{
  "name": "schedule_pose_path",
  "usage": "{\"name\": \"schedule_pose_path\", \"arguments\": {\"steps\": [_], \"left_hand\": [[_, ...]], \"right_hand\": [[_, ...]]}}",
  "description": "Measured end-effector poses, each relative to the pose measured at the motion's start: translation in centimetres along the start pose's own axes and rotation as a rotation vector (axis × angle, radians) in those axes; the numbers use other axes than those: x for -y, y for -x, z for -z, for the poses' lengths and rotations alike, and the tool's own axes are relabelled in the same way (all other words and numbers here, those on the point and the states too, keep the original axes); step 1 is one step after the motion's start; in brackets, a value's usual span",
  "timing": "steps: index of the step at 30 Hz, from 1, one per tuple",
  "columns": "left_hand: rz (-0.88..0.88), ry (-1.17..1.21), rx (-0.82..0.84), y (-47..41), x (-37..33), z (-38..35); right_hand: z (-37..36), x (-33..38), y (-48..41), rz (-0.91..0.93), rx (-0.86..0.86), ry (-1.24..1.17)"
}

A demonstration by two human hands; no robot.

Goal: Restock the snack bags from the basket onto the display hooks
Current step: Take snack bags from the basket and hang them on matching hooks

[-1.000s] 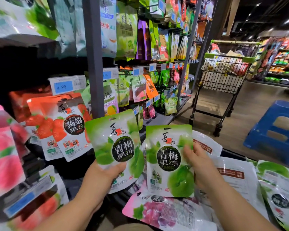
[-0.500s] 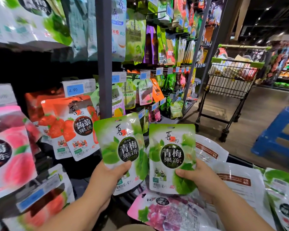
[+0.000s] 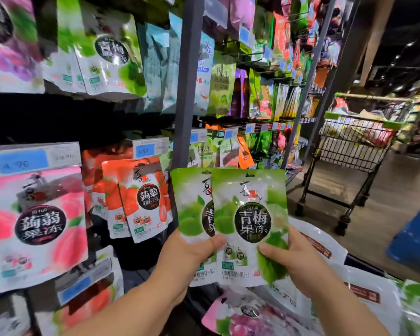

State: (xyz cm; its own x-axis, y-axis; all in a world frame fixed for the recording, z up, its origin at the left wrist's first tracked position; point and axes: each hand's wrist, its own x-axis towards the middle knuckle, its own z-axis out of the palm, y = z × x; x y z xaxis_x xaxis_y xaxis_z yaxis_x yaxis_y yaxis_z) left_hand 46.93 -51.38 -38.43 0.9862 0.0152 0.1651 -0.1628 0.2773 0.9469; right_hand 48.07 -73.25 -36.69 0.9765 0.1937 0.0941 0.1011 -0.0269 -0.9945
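Note:
I hold two green plum jelly bags upright in front of the display. My left hand [image 3: 187,253] grips the rear green bag [image 3: 190,209] by its lower edge, thumb across the front. My right hand [image 3: 291,258] pinches the front green bag [image 3: 250,221] at its lower right, and this bag overlaps the rear one. Matching green plum bags [image 3: 109,59] hang on hooks at the upper left. More snack bags, one purple grape bag [image 3: 247,318] among them, lie in the basket below my hands.
Red strawberry bags [image 3: 141,197] and pink peach bags [image 3: 39,221] hang left of my hands under blue price tags. A grey upright post [image 3: 187,93] divides the rack. A loaded shopping cart [image 3: 354,141] stands in the aisle at right, with a blue stool [image 3: 415,241] nearer.
The two green bags have come together, the right one now overlapping the left. Both hands have risen and the view has tilted up, showing the upper hooks.

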Motion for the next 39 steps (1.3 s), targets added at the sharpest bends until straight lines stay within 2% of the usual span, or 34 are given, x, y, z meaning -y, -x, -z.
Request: {"name": "schedule_pose_path", "arguments": {"steps": [3, 9, 17, 25, 30, 39], "left_hand": [[-0.039, -0.009, -0.046, 0.2, -0.9, 0.1], [-0.139, 0.028, -0.168, 0.2, -3.6, 0.8], [-0.222, 0.035, -0.323, 0.0, -7.8, 3.4], [-0.227, 0.047, -0.341, 0.7, -11.4, 6.0], [-0.217, 0.074, -0.368, 1.3, -12.9, 7.1], [-0.309, 0.049, -0.432, 1.6, -15.7, 9.6]], "right_hand": [[-1.1, 1.8, -0.1, 0.032, 0.03, -0.003], [-4.0, 3.2, -1.5, 0.092, -0.057, -0.059], [-8.4, 6.8, -2.8, 0.121, 0.102, 0.03], [-12.0, 9.1, -3.5, 0.212, 0.159, 0.03], [-13.5, 9.7, -4.1, 0.236, 0.11, 0.003], [-15.4, 13.3, -6.4, 0.258, 0.09, -0.218]]}}
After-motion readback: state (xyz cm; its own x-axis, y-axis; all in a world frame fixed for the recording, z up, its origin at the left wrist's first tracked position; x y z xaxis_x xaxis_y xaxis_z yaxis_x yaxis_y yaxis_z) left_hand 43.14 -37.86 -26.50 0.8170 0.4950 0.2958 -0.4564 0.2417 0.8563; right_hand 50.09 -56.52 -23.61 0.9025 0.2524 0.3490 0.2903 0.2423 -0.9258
